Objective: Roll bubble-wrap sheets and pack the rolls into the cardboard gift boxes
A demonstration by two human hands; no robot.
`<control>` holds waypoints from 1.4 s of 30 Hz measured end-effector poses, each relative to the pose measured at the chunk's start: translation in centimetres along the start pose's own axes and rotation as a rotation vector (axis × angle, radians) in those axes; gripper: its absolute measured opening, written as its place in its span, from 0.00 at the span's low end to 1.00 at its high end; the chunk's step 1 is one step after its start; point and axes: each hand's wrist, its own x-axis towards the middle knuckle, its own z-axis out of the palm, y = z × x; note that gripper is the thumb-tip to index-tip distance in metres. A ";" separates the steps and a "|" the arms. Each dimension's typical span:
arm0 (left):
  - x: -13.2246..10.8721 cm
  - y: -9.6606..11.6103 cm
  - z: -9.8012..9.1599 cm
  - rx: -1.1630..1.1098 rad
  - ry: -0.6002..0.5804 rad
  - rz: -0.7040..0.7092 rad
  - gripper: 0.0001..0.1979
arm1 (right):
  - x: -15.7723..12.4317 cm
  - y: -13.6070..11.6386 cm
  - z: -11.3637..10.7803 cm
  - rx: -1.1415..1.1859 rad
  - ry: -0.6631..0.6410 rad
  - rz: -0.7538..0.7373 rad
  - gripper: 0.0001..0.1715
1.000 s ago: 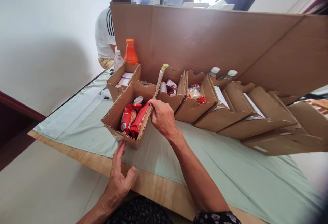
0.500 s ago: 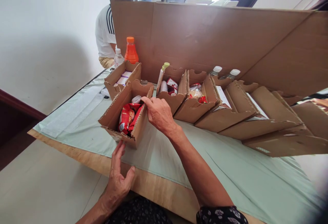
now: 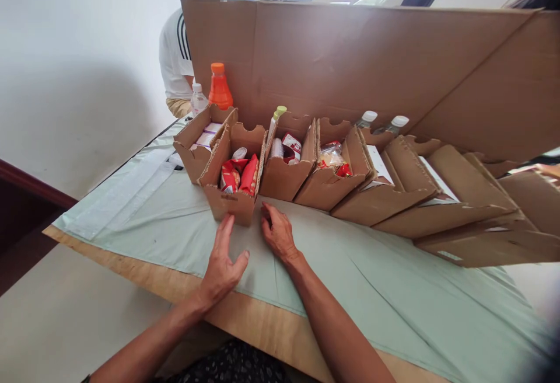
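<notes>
A cardboard box [image 3: 231, 205] with its top uncovered stands in front of me, holding red snack packets [image 3: 248, 174] and a pale round-topped item [image 3: 239, 153]. My left hand [image 3: 222, 266] is open, its fingertips at the lower front of this box and its thumb spread to the side. Just off the box's lower right corner is my right hand [image 3: 280, 234], its fingers loosely bent and apart with nothing in them. To the right, close beside that box, stands another box [image 3: 282, 180] with a dark red-and-white pack [image 3: 291, 148] inside.
More cardboard boxes [image 3: 326, 193] line up to the right. At the left is a box [image 3: 186, 158] with white-and-purple packs. An orange bottle [image 3: 221, 92] and clear bottles stand behind. A tall cardboard panel [image 3: 328, 62] closes the back; a person [image 3: 172, 59] sits beyond.
The box with red packets has moved away from me and to the right, closer to the row. My right hand has left its rim and come down; my left hand has followed its front.
</notes>
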 end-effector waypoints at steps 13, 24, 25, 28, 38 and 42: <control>11.0 -3.6 2.2 -0.037 -0.059 -0.025 0.40 | -0.2 0.2 0.2 -0.009 0.026 0.023 0.24; 11.3 -3.9 3.9 -0.069 -0.084 -0.038 0.39 | -0.1 0.0 0.0 -0.002 0.031 0.020 0.22; 11.2 -3.7 3.9 -0.078 -0.099 -0.047 0.39 | -0.1 0.0 0.0 0.001 0.034 0.018 0.22; 10.5 -3.5 3.1 -0.076 -0.152 -0.057 0.36 | -0.1 0.0 -0.2 0.013 0.048 0.011 0.21; 6.6 -5.8 -3.7 -0.261 0.131 -0.317 0.20 | 3.3 -4.5 -1.3 0.122 0.048 -0.088 0.20; 6.9 -6.1 -3.1 -0.366 0.205 -0.381 0.22 | 10.1 -10.5 -2.3 0.110 -0.052 -0.194 0.30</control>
